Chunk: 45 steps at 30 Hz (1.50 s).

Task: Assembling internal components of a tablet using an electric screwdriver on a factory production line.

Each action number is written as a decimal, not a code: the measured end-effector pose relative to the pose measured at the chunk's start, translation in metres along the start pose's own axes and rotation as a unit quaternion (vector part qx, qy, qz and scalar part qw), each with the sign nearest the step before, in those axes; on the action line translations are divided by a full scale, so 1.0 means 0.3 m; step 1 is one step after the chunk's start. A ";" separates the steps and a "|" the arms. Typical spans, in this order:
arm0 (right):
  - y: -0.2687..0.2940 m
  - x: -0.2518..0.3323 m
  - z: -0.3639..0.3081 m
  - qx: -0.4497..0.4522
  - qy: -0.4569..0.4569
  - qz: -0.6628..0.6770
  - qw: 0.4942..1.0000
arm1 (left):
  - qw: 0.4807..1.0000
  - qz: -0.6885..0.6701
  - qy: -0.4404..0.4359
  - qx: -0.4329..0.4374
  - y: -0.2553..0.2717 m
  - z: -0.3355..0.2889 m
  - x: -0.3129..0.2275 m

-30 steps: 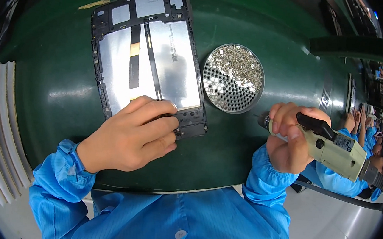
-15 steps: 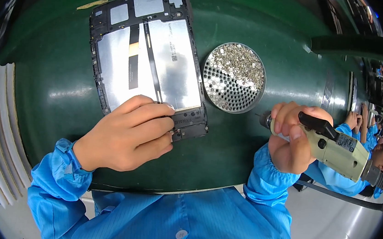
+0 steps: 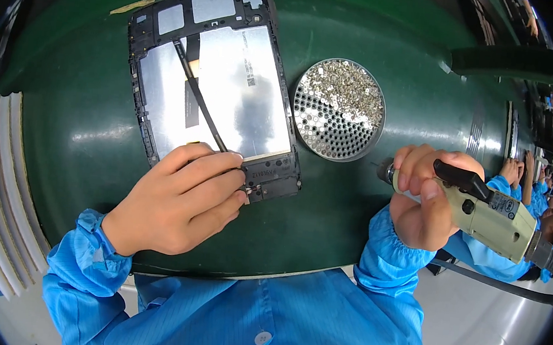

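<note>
An opened tablet (image 3: 264,91) lies on the green table, its silver plates and black frame facing up. Over its lower end rests my left hand (image 3: 187,197), fingers curled and close together. A narrow black ribbon cable (image 3: 204,109) slants across the silver plates, its lower end running in at my left fingertips, which hide the grip. My right hand (image 3: 430,197) is wrapped around a pale green electric screwdriver (image 3: 491,220) with a black lever, held off to the right of the tablet. Its bit end points left, toward the tablet's side.
A round dish (image 3: 339,110) of small screws, with a perforated plate, stands right of the tablet. Curved white layered panels (image 3: 5,186) are at the far left. A yellowish strip (image 3: 133,6) lies near the tablet's top left. Co-workers in blue sleeves (image 3: 502,184) sit at the right.
The ribbon cable's upper end has swung left, so it slants more across the plates. My left hand has moved slightly left and down; the screwdriver has barely moved.
</note>
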State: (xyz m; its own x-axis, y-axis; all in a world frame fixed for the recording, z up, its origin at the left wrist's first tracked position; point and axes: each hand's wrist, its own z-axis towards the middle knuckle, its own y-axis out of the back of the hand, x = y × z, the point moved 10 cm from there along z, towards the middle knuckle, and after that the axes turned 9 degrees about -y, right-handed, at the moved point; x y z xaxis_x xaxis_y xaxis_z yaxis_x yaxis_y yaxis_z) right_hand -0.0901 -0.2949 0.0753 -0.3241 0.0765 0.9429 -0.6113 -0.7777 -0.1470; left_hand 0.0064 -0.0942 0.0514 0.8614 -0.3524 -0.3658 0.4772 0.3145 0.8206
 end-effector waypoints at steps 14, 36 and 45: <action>-0.001 0.003 -0.003 0.000 -0.006 0.002 1.000 | 0.999 0.004 0.038 0.017 -0.002 0.022 0.014; -0.010 0.009 -0.001 0.009 -0.006 0.003 1.000 | 0.972 -0.004 0.229 -0.050 -0.033 0.010 -0.017; -0.006 0.008 -0.004 0.007 -0.005 0.006 1.000 | 0.972 0.013 0.226 -0.065 -0.029 0.014 -0.032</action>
State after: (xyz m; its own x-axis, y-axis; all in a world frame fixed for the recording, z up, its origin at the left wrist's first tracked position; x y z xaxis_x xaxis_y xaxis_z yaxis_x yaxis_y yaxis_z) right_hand -0.0906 -0.2924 0.0774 -0.3240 0.0603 0.9441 -0.5969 -0.7873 -0.1546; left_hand -0.0067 -0.0971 0.0496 0.8478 0.0716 -0.5254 0.4465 0.4380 0.7802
